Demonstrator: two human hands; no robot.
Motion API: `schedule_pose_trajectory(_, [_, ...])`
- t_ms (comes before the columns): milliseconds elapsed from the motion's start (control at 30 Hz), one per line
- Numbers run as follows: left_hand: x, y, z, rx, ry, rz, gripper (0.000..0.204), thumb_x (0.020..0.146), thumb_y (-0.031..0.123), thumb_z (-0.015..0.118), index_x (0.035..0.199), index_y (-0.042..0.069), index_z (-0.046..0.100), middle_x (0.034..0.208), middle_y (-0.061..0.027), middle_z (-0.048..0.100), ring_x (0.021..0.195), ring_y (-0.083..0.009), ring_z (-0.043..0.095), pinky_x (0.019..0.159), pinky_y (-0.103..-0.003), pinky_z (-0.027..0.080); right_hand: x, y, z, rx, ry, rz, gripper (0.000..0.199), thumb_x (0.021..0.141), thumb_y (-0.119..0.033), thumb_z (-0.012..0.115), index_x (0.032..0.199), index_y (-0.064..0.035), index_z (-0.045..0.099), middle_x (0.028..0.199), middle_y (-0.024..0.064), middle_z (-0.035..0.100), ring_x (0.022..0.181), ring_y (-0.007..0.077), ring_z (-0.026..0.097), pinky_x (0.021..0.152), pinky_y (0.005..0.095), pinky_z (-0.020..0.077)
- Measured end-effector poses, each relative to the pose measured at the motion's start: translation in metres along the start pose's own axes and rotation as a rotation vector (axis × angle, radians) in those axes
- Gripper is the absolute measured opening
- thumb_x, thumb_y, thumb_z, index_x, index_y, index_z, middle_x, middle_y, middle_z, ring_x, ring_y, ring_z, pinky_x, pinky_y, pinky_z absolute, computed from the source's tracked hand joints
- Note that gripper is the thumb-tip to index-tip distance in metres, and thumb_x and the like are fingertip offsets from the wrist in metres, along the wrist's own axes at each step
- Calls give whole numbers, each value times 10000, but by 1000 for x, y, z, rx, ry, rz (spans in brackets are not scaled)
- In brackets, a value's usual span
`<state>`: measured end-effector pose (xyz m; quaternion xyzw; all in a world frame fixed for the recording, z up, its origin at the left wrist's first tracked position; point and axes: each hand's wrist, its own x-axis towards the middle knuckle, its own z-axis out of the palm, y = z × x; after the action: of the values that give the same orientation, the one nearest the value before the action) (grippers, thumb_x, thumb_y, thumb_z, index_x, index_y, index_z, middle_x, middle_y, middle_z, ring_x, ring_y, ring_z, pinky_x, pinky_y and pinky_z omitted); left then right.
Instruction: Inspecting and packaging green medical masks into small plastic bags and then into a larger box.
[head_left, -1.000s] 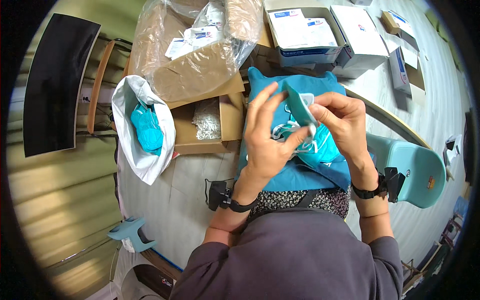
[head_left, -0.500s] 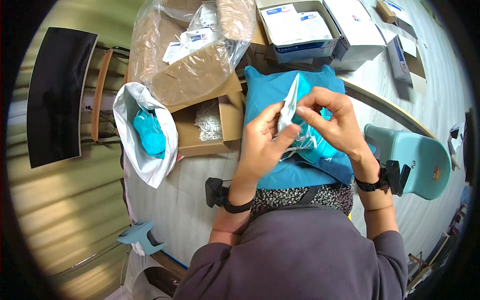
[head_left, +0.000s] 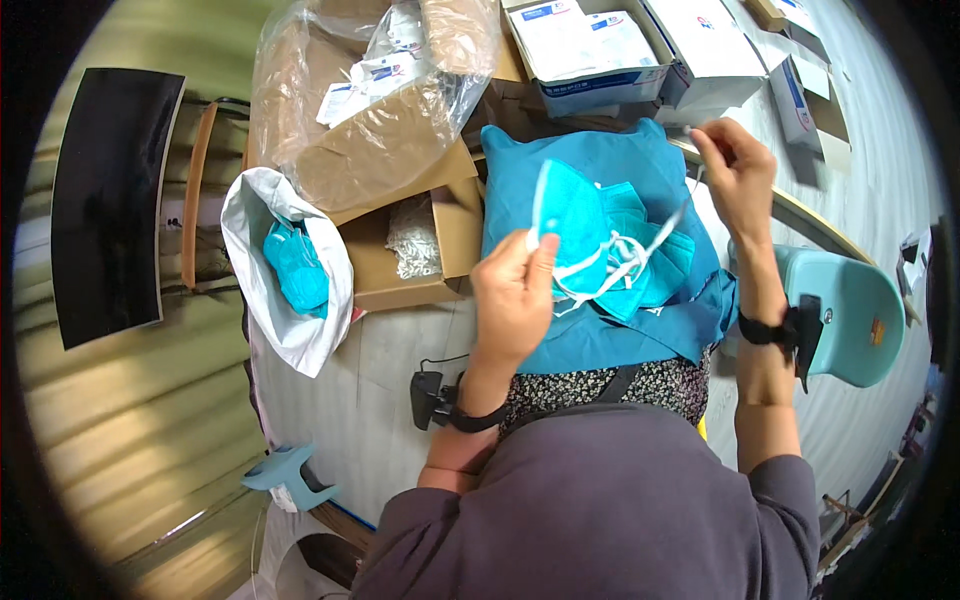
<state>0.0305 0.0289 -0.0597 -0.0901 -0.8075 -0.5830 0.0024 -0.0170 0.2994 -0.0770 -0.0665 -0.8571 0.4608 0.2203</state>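
My left hand (head_left: 515, 295) pinches the near left edge of a turquoise face mask (head_left: 575, 215) with a white rim, holding it up at a tilt over the blue cushion (head_left: 515, 175). Raised to the far right, my right hand (head_left: 738, 180) is closed, thumb against finger. From it a thin white strap (head_left: 668, 228) runs down toward the mask, its lower end lost among other straps. More turquoise masks (head_left: 665, 265) lie fanned and overlapping on the cushion, with white loops tangled over them.
A white sack (head_left: 240, 215) of turquoise masks stands left, beside a cardboard box (head_left: 395, 293) of small white pieces. Behind are a plastic-lined carton (head_left: 375, 160), an open box (head_left: 610, 95) of white packets and more white boxes (head_left: 715, 45). A light-blue stool (head_left: 860, 325) stands right.
My right hand has moved away from the mask, outward to the far right, drawing a white strap with it. My left hand has lowered slightly and turned the mask's broad face into view.
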Motion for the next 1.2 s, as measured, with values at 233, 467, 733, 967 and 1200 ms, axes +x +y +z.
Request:
schedule_pose_trajectory(233, [13,-18,3,-528,-125,-205,158,1030,94,523,1103,-2,625,1010,-38,669,877,-83,596,786,-241,484,-30,-71,24,286,-456,-240,146,801,20,709,933,-21,664,813,84,585,718,185,595,626,305,476])
schedule_pose_trajectory(467, [12,-14,19,-633,7,-221,135,946,12,647,1070,-25,609,1004,-61,674,906,-83,616,807,-251,506,-31,-60,38,287,-537,-365,266,673,136,630,884,-24,602,796,115,554,751,299,599,629,369,473])
schedule_pose_trajectory(733, [-7,5,0,-610,21,-196,198,894,-50,685,1078,-55,613,1031,-99,685,931,-122,638,840,-285,525,3,47,19,-69,-153,-207,189,756,136,607,873,-8,575,792,101,609,710,190,600,618,325,476])
schedule_pose_trajectory(967, [11,1,-4,-844,16,-243,169,970,40,606,1129,-16,606,1080,-115,690,942,-182,677,832,-336,562,-37,-40,35,956,-690,508,304,932,-199,701,1142,0,607,886,-2,619,740,79,611,609,254,524])
schedule_pose_trajectory(1200, [3,-7,-5,-628,-107,-307,600,884,-45,657,1408,-43,367,1344,-168,516,1182,-263,592,983,-377,493,-29,-49,37,710,-488,528,367,951,-384,669,747,-81,647,598,-51,519,490,38,464,430,206,327])
